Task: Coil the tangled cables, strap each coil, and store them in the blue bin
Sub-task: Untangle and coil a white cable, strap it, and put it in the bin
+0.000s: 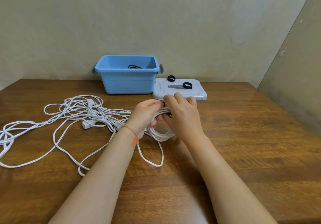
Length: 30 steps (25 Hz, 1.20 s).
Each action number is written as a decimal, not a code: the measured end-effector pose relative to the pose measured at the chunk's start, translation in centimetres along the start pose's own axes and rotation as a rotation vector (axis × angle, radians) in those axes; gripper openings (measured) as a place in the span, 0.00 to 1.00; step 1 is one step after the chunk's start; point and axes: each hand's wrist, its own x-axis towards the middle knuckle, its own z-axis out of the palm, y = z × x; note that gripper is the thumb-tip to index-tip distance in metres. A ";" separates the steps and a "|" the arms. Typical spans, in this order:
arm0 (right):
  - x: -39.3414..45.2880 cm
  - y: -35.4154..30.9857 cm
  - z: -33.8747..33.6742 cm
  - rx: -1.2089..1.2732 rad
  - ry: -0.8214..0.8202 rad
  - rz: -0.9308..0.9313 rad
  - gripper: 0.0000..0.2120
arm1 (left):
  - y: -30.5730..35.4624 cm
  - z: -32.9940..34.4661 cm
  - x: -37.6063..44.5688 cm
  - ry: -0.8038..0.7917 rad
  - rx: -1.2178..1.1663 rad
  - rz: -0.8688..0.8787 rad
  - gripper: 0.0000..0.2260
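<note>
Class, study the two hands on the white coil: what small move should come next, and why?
Probably close the black strap around the white coil. Both the left hand and right hand hold the coil with the strap pinched at its top, and it is not yet in the blue bin.

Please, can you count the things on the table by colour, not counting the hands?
Blue: 1, the blue bin
White: 3, the lid, the white coil, the tangled cables
Black: 4, two loose straps, the strap on the coil, a cable in the bin
Total: 8

Black strap (166, 109) mostly behind fingers (157, 104)
</note>
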 end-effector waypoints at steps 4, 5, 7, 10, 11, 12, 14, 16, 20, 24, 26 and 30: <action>-0.1 0.5 -0.1 0.082 -0.021 0.049 0.14 | -0.3 -0.1 0.2 -0.051 0.063 0.075 0.10; -0.1 0.7 -0.1 0.094 -0.026 0.064 0.13 | -0.3 -0.2 0.1 -0.074 0.086 0.083 0.09; -0.1 0.8 -0.1 0.111 -0.036 0.093 0.11 | -0.3 -0.4 0.1 -0.095 0.105 0.098 0.12; 0.0 0.7 -0.9 0.181 -0.069 0.119 0.11 | -0.6 -0.4 0.2 -0.019 0.078 0.130 0.11; 0.2 0.7 -1.2 0.203 -0.106 0.126 0.12 | -0.7 -0.4 0.4 0.019 0.081 0.140 0.10; 0.3 0.6 -1.4 0.206 -0.153 0.125 0.12 | -0.9 -0.5 0.5 0.052 0.099 0.148 0.09; 0.3 0.7 -1.4 0.128 -0.172 0.081 0.10 | -1.2 -0.6 0.7 0.094 0.131 0.155 0.08; 0.3 0.9 -1.3 0.039 -0.116 0.041 0.09 | -1.2 -0.7 0.7 0.118 0.132 0.147 0.09; 0.5 1.3 -1.5 0.064 -0.052 0.058 0.08 | -0.8 -0.6 0.4 0.096 0.213 0.154 0.09; 0.4 1.2 -1.0 0.176 -0.010 0.107 0.07 | -0.2 0.0 0.1 0.089 0.300 0.188 0.08; 0.3 1.4 -0.8 0.247 -0.010 0.105 0.06 | -0.2 0.2 0.1 0.092 0.346 0.233 0.07; 0.5 0.8 -1.5 0.639 0.027 0.274 0.06 | -0.6 0.5 0.1 0.152 0.340 0.290 0.03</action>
